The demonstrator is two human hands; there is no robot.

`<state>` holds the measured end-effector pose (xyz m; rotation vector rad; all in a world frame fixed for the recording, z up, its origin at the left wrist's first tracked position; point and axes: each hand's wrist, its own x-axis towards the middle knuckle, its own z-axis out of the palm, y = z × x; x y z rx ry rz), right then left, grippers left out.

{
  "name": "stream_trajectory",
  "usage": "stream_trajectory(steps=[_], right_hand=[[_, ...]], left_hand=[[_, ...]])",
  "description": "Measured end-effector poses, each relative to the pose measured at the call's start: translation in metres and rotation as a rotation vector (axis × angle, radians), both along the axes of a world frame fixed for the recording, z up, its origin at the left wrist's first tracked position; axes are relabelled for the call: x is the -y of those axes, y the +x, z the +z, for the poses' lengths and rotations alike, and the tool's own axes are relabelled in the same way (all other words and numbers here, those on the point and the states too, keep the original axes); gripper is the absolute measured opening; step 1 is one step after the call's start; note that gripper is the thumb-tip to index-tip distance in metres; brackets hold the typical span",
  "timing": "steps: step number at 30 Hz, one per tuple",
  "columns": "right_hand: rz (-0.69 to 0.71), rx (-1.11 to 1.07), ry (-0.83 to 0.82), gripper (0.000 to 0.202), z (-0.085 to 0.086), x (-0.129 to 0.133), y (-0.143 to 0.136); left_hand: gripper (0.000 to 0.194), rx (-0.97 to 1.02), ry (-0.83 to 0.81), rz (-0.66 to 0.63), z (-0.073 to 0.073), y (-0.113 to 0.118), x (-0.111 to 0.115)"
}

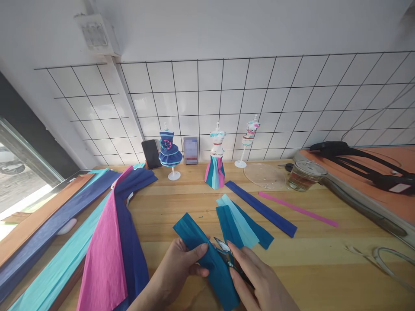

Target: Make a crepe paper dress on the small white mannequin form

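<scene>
A folded dark teal paper strip (212, 268) slants across the near middle of the table. My left hand (180, 268) pinches its left edge between thumb and fingers. In my right hand (257, 276) is a pair of scissors (223, 249), the blades at the strip's right edge, pointing up and left; the handles are partly hidden by my fingers. Just beyond lie dark teal pieces (259, 231) and a light blue piece (241, 222), overlapping. A dark blue strip (262, 209) and a thin pink strip (298, 209) rest farther right.
Long paper sheets, including a pink one (105, 255), cover the left side. At the back stand a blue-dressed mannequin (170, 151), a striped-skirt mannequin (215, 162), a third mannequin (250, 134) and two phones. A glass jar (304, 176) stands right, near a coiled cord (385, 261).
</scene>
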<state>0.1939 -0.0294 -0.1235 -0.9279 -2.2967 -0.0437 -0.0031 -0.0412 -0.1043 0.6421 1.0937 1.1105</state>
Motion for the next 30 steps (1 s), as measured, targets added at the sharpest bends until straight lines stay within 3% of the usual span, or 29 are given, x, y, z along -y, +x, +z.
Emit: stream_trajectory(steps=[7, 14, 21, 30], right_hand=[[0.02, 0.018, -0.006, 0.037, 0.002, -0.001, -0.007], [0.035, 0.104, -0.007, 0.039, -0.001, 0.001, -0.007], [0.008, 0.11, 0.092, 0.04, 0.002, -0.001, -0.01], [0.02, 0.221, 0.005, 0.046, -0.02, -0.001, -0.005]], left_hand=[[0.033, -0.022, 0.028, -0.038, 0.007, 0.004, 0.002], [0.034, -0.033, 0.055, -0.062, 0.001, 0.008, 0.005], [0.034, 0.001, 0.035, -0.032, 0.0, 0.014, 0.005], [0.031, 0.054, 0.022, -0.004, 0.002, 0.017, 0.006]])
